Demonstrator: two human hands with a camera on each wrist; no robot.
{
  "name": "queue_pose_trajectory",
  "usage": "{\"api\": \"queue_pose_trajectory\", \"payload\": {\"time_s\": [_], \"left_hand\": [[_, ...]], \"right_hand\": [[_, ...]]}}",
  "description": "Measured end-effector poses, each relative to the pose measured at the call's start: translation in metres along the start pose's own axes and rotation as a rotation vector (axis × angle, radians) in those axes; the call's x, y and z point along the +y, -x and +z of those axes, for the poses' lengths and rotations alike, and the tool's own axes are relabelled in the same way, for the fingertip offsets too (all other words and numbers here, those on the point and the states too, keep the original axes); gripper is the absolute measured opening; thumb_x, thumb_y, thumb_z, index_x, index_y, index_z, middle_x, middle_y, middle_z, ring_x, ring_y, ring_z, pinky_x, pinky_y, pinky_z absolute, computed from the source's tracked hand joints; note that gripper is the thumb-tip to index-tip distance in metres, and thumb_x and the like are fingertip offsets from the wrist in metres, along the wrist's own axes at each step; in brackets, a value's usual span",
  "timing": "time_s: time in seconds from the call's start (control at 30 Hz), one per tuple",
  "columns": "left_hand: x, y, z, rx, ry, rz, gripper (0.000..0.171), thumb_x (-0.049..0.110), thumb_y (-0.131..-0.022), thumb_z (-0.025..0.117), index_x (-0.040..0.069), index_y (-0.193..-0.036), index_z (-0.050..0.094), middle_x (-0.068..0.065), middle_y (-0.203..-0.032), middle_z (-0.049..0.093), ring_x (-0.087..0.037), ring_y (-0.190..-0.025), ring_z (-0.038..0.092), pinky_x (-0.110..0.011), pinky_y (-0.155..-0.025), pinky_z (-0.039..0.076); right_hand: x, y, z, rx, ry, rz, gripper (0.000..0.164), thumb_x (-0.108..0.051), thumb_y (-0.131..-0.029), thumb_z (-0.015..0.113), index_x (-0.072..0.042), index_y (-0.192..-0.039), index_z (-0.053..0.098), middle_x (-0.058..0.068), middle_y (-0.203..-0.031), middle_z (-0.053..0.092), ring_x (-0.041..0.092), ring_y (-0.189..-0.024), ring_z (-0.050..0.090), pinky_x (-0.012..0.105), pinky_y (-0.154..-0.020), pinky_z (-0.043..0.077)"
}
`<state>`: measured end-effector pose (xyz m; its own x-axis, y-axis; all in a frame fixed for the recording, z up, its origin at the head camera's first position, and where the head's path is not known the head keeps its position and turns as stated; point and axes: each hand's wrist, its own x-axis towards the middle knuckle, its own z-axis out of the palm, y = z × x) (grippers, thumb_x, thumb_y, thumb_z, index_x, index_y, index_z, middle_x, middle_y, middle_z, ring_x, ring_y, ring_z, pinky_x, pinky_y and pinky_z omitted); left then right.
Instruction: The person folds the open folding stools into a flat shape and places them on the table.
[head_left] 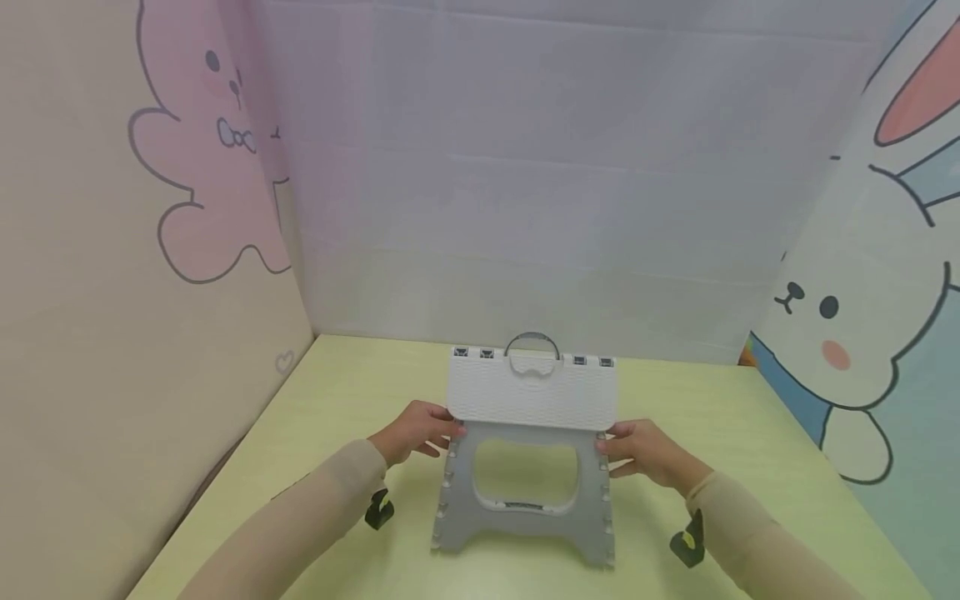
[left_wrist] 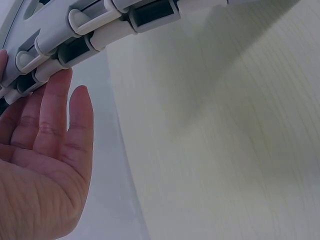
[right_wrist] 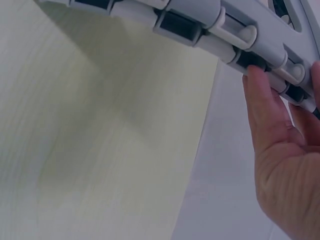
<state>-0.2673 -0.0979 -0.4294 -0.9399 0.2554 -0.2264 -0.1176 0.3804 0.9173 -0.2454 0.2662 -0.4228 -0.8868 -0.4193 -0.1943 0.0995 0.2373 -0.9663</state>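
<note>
A folding step stool (head_left: pixel 531 392) with a white textured panel and grey legs is at the middle of the table, its grey leg panel facing me. Its wire-like carry handle sticks up at the top. My left hand (head_left: pixel 420 429) grips the left edge just below the white panel, thumb in front. Opposite it, my right hand (head_left: pixel 648 450) grips the right edge at about the same height. Close up in the left wrist view, the fingers (left_wrist: pixel 52 112) touch the hinged side of the stool. The right wrist view shows fingers (right_wrist: pixel 265 102) against the other hinged side.
The pale yellow table (head_left: pixel 360 367) carries the stool. A plain curtain (head_left: pixel 525 208) hangs behind it. Cloth panels printed with a pink animal (head_left: pixel 210 192) and a white rabbit (head_left: pixel 847 333) close in the left and right sides.
</note>
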Motion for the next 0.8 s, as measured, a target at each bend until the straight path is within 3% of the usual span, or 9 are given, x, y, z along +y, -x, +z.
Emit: {"api": "queue_pose_trajectory", "payload": {"time_s": [0.2, 0.8], "left_hand": [[-0.003, 0.001, -0.001, -0.058, -0.024, 0.002, 0.033, 0.019, -0.085, 0.071, -0.001, -0.111, 0.069, -0.012, -0.101, 0.071, -0.028, -0.083, 0.068, -0.043, -0.074, 0.055], [-0.01, 0.005, 0.0, -0.089, -0.045, -0.018, 0.033, 0.021, -0.088, 0.068, -0.001, -0.113, 0.068, -0.013, -0.104, 0.071, -0.029, -0.082, 0.069, -0.042, -0.073, 0.054]], "right_hand": [[0.002, 0.001, 0.001, -0.008, 0.017, 0.031, 0.045, -0.01, -0.089, 0.064, 0.02, -0.12, 0.051, 0.008, -0.094, 0.07, 0.022, -0.086, 0.066, 0.043, -0.076, 0.055], [0.012, -0.002, 0.006, -0.03, 0.047, 0.071, 0.041, -0.013, -0.093, 0.061, 0.016, -0.119, 0.054, 0.012, -0.094, 0.071, 0.023, -0.085, 0.068, 0.045, -0.078, 0.055]]}}
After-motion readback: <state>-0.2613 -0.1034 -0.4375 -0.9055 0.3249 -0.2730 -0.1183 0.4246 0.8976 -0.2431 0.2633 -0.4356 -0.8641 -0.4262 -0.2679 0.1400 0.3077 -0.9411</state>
